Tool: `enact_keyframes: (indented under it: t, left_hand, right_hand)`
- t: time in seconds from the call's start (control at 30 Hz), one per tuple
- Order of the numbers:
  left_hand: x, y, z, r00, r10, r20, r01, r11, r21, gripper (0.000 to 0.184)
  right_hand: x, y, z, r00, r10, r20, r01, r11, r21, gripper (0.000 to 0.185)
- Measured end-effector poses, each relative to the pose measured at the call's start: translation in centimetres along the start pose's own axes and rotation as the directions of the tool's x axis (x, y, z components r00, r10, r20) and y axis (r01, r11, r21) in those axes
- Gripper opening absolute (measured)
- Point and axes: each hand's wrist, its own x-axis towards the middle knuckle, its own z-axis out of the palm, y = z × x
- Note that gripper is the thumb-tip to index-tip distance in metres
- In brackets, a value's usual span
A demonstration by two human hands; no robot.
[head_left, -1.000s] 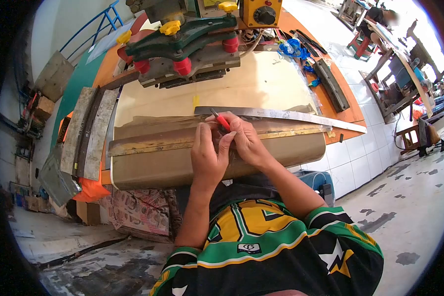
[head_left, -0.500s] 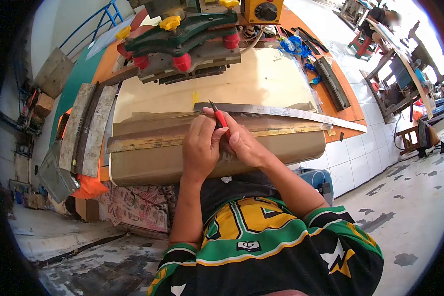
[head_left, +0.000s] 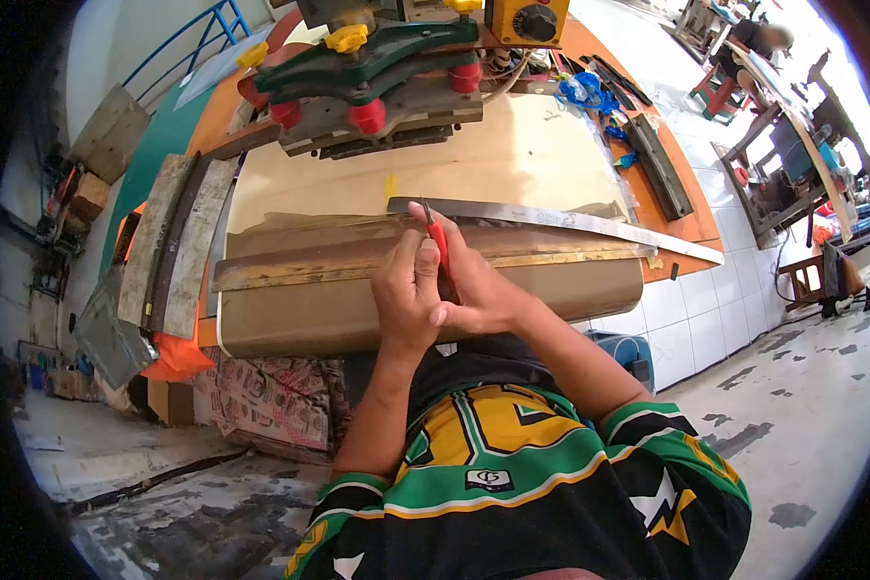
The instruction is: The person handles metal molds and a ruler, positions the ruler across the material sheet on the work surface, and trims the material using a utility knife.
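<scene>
Both hands meet in front of my body around a slim red-handled craft knife [head_left: 438, 239], its thin pointed metal tip aimed up and away from me. My left hand [head_left: 403, 287] has its fingers curled, with the thumb pressed on the handle. From the other side my right hand [head_left: 483, 282] closes on the knife, its forefinger behind the handle and its thumb reaching to the left hand. The handle's lower end is hidden by the hands. Just beyond lies a long metal ruler [head_left: 590, 224], on a brown sheet [head_left: 300, 317] that drapes over the near edge of a pale board.
A green press-like machine [head_left: 377, 60] with red and yellow knobs overhangs the pale board [head_left: 512, 145]. Metal bars [head_left: 195, 253] lie at left, another bar [head_left: 659, 166] at right near crumpled blue plastic [head_left: 590, 92]. A person [head_left: 744, 58] sits far right.
The knife has turned more upright. My left thumb now lies higher on the handle, and my right thumb has swung down toward the left hand. The view has shifted slightly.
</scene>
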Motion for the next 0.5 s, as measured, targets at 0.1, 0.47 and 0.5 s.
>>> enact_keyframes:
  t: [0.1,0.47,0.5]
  left_hand:
    - [0.1,-0.2,0.0,0.999,-0.042,0.008,0.042,0.999,-0.035,0.033]
    - [2.5,-0.8,-1.4,0.951,0.264,0.159,-0.295,0.932,0.213,0.032]
    - [2.6,-0.8,-1.5,0.951,0.264,0.161,-0.294,0.932,0.211,0.032]
  right_hand:
    - [0.0,0.5,0.1,0.997,-0.055,-0.047,0.057,0.997,0.042,0.114]
    - [0.0,-0.2,-0.7,0.982,0.158,0.100,-0.185,0.886,0.426,0.107]
    - [0.1,-0.3,-0.6,0.987,0.133,0.091,-0.159,0.896,0.415,0.107]
